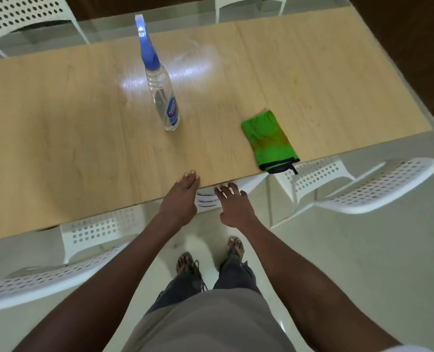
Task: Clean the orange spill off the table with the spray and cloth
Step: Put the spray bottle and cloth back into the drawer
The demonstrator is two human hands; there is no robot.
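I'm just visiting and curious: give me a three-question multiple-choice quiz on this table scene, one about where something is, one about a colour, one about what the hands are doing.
1. Where does the cloth lie?
A. At the table's near edge, right of the spray bottle
B. Draped over a chair
C. Under the bottle

2. What colour is the spray bottle top?
A. Red
B. Blue
C. Yellow

3. What are the hands doing?
A. Left hand grips the bottle
B. Right hand holds the cloth
C. Both hold nothing

Answers:
1 A, the green cloth, stained orange, sits by the table edge.
2 B, the trigger head is blue above a clear body.
3 C, the left hand and right hand are at the near edge, fingers relaxed.
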